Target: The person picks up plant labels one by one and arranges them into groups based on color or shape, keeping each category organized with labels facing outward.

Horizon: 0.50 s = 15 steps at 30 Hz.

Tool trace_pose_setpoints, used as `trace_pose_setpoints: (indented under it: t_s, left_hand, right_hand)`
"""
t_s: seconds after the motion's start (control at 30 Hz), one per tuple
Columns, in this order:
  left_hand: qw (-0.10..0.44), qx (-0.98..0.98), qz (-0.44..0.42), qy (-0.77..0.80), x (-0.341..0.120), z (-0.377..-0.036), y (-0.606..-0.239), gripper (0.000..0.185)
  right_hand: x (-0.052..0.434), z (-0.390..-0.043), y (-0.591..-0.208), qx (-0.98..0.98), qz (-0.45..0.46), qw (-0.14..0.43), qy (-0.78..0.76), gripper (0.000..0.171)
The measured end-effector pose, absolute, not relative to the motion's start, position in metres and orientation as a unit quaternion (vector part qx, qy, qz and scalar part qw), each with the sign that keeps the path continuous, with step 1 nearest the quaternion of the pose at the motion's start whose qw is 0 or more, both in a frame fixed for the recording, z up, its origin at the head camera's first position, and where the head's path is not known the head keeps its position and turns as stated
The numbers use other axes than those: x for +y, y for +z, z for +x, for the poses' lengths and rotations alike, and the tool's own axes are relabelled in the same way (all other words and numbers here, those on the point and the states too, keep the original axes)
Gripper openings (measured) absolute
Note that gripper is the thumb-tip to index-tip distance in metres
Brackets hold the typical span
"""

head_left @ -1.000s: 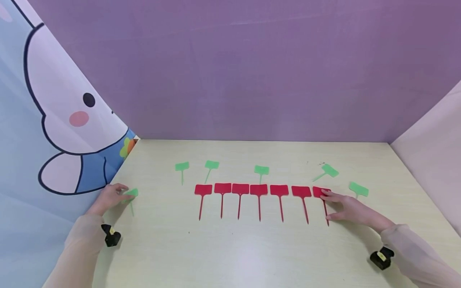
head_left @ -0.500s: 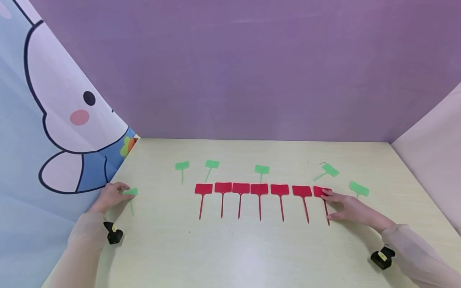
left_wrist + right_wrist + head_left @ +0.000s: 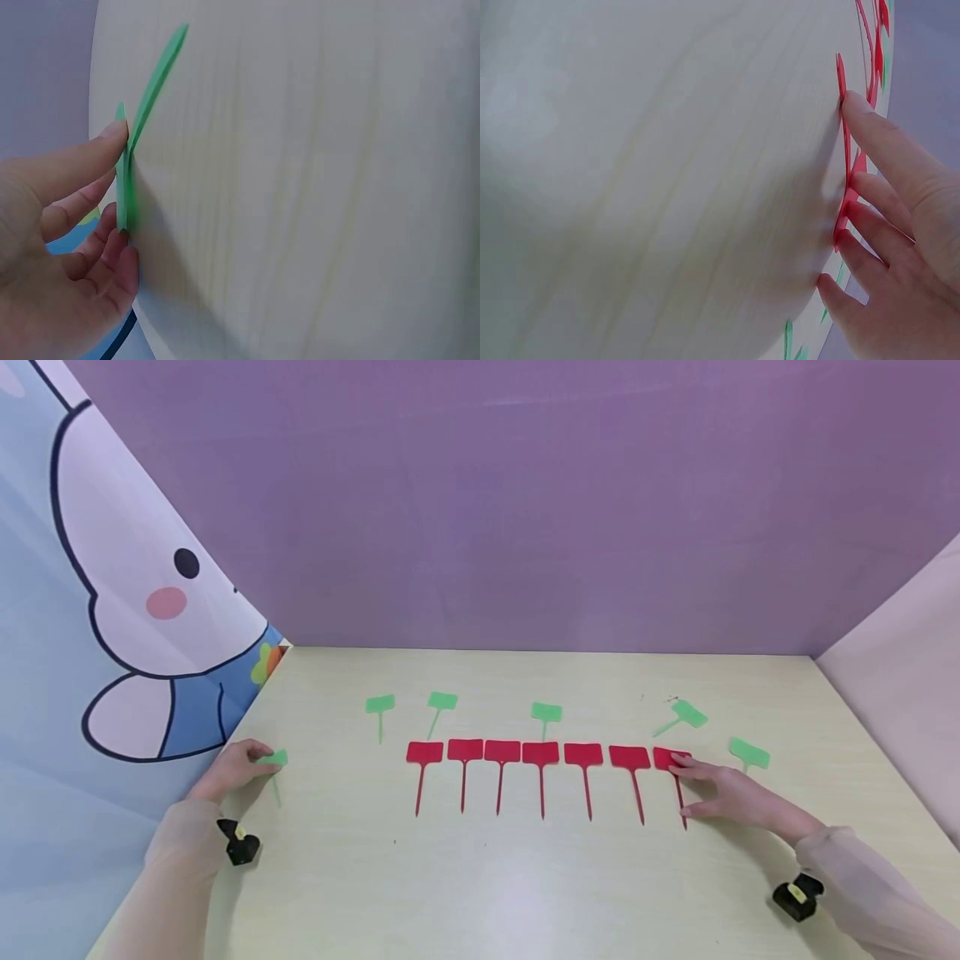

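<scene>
Several red plant tags (image 3: 540, 752) lie in a row across the pale wooden table (image 3: 487, 877), stems toward me. My right hand (image 3: 731, 793) rests with straight fingers on the rightmost red tag (image 3: 666, 757), thumb by its stem; the right wrist view shows that red tag (image 3: 844, 150) edge-on under my fingers (image 3: 885, 150). My left hand (image 3: 228, 768) pinches the head of a green tag (image 3: 274, 758) at the table's left edge. In the left wrist view the green tag (image 3: 124, 187) sits between thumb (image 3: 90, 157) and fingers.
More green tags lie behind the red row, at the left (image 3: 379, 703), (image 3: 442, 700), the middle (image 3: 546, 711) and the right (image 3: 688, 714), (image 3: 748, 752). A cartoon rabbit curtain (image 3: 112, 610) borders the left, a purple wall (image 3: 525, 510) the back, a pale panel (image 3: 900, 693) the right.
</scene>
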<state>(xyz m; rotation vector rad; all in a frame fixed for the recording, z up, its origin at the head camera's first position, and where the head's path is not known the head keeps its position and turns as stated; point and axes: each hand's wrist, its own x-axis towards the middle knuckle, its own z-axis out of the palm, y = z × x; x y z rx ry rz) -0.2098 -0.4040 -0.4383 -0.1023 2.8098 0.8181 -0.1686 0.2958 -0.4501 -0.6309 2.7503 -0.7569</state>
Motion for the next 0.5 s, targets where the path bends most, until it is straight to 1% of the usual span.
trace_pose_setpoints:
  t_s: [0.13,0.33,0.5]
  left_hand:
    - [0.109,0.95,-0.048,0.289,-0.403,-0.2098,-0.4383,0.041]
    - [0.113,0.941,-0.069,0.311,-0.4023,-0.2097,-0.4401,0.042]
    - [0.105,0.945,-0.06,0.304,-0.4034,-0.21,-0.442,0.045]
  right_hand:
    - [0.2945,-0.1684,-0.4497,0.938,-0.211,0.11,-0.253,0.069]
    - [0.294,-0.1673,-0.4485,0.932,-0.214,0.108,-0.274,0.071]
    - [0.2944,-0.1668,-0.449,0.93,-0.21,0.112,-0.281,0.073]
